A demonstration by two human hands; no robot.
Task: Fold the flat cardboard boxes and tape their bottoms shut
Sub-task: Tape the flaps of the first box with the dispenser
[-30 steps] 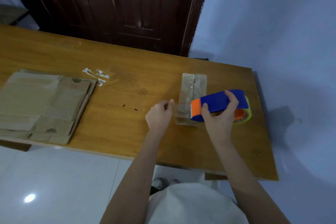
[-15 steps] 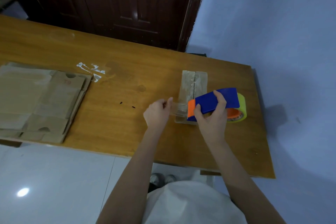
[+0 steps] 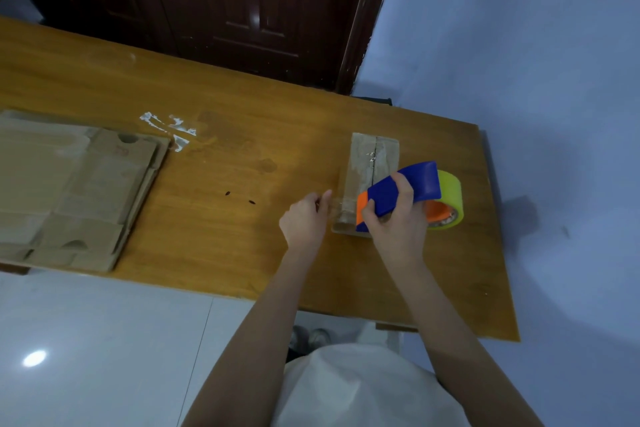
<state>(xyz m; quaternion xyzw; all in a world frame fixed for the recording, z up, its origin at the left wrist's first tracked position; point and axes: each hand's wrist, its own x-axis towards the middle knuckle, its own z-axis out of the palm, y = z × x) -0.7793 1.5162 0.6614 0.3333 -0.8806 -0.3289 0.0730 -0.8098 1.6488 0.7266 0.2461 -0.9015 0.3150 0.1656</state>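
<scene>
Two bare hands work at the near right part of a long orange-brown wooden desk (image 3: 214, 204), seen from above by a camera on the person's head. Between them stands a small folded brown cardboard box (image 3: 372, 163), its taped bottom facing up, with a dark seam running down the middle under a shiny strip of clear tape.

The right hand (image 3: 398, 218) is wrapped tightly around a blue and orange plastic tape dispenser (image 3: 405, 192), which carries a yellow-green roll of tape (image 3: 450, 199) at its right end. The dispenser's orange front sits over the near end of the box, probably so that the tape lies along the seam.

The left hand (image 3: 304, 218) is just left of the box. Its fingers pinch a short clear tail of tape (image 3: 337, 208) that stretches from the dispenser across the near left corner of the box. Holding the tail taut likely keeps it from curling or sticking to itself while it is pressed down or cut. Whether the tape is already cut cannot be told.

Well apart, at the near left of the desk, lies a stack of flat unfolded brown cardboard boxes (image 3: 79, 191), waiting within reach. Beyond the stack, scraps of white tape residue (image 3: 169, 126) mark the wood. Behind the desk stand a dark wooden door (image 3: 207, 3) and, to its right, a pale blue wall (image 3: 519, 28).
</scene>
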